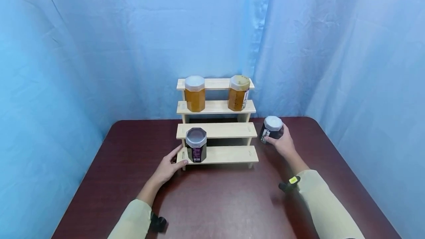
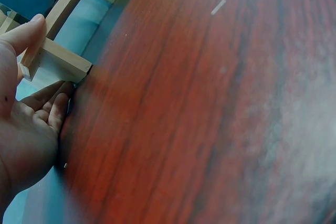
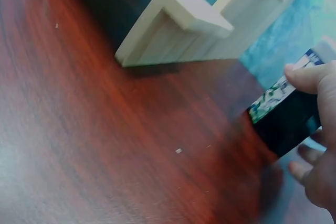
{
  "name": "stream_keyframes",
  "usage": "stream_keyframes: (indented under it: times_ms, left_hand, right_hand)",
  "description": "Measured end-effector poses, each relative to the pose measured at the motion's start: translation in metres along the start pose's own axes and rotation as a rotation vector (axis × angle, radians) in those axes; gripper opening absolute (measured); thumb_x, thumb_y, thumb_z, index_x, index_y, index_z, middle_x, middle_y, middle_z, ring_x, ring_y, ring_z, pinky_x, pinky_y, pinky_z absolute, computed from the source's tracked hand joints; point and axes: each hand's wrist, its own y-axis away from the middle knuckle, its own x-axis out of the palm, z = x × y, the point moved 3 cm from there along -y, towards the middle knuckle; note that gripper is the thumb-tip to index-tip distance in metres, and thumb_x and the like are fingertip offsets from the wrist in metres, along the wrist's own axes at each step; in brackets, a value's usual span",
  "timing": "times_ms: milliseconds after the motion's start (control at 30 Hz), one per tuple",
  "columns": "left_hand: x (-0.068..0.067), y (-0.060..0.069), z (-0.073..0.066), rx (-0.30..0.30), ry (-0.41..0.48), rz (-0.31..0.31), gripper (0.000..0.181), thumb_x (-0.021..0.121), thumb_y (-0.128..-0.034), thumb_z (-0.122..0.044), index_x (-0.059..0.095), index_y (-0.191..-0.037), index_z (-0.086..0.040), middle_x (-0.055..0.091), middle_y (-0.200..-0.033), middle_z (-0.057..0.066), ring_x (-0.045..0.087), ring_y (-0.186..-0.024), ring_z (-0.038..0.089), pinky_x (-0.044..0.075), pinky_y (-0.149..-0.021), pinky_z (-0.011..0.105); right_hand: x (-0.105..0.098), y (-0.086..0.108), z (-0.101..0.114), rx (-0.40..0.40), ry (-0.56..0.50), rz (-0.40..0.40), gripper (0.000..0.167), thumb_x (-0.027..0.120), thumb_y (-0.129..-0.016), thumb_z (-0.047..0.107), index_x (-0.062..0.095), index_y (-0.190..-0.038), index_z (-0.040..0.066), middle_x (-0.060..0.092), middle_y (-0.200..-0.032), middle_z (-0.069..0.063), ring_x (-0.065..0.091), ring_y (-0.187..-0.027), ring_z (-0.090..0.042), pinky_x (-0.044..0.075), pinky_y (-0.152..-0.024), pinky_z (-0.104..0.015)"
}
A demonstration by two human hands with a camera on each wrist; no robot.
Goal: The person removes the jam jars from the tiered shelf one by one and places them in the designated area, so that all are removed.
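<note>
"What's the right hand (image 1: 282, 142) doing over there?"

"Gripping a white-lidded dark jar (image 1: 271, 131), thumb on the label side and fingers round the other. It's just beside the right end of the wooden stand (image 1: 220, 130), leaning a little. I can't tell whether its base touches the table (image 1: 216, 202)."

"And the left hand (image 1: 168, 167)?"

"Down at the stand's opposite end. The thumb rests on the front edge of the lowest step (image 1: 230, 154) and the fingers reach round the side, so it's holding that corner."

"Right next to the purple-labelled jar (image 1: 196, 146), then."

"Yes, that one stands upright at the left of the same step."

"The amber ones?"

"Both on the second step from the top: the left amber jar (image 1: 195, 99) and, well apart from it, the right amber jar (image 1: 237, 99). Behind everything hangs a blue curtain (image 1: 199, 21)."
</note>
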Motion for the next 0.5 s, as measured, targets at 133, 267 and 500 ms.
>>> stream_keyframes:
  times_ms: [133,267,500]
  left_hand:
    - [0.0,0.0,0.0,0.009,-0.004,0.005,0.077,0.076,-0.0924,-0.023,0.037,-0.158,-0.013,0.051,-0.147,0.018,0.051,-0.13,0.033,0.04,-0.104,0.047]
    - [0.0,-0.001,0.0,0.011,-0.01,0.007,0.077,0.076,-0.0923,-0.023,0.037,-0.158,-0.013,0.049,-0.149,0.018,0.046,-0.135,0.034,0.036,-0.108,0.05]
    - [0.0,-0.002,0.001,0.012,-0.015,0.007,0.077,0.076,-0.0925,-0.026,0.038,-0.158,-0.015,0.042,-0.155,0.016,0.034,-0.143,0.036,0.03,-0.112,0.056]
  right_hand:
    - [-0.006,0.003,0.006,-0.01,-0.023,0.048,0.093,0.08,-0.087,0.016,0.021,-0.156,-0.005,0.04,-0.147,-0.034,0.042,-0.135,-0.048,0.036,-0.107,-0.058]
    - [-0.017,0.006,0.017,0.008,-0.067,0.05,0.087,0.075,-0.091,0.009,0.02,-0.157,-0.004,0.039,-0.147,-0.035,0.043,-0.135,-0.048,0.038,-0.107,-0.057]
    - [-0.036,0.006,0.041,-0.037,-0.086,-0.032,0.072,0.072,-0.093,0.008,0.035,-0.154,0.0,0.048,-0.144,-0.029,0.048,-0.133,-0.042,0.042,-0.104,-0.054]
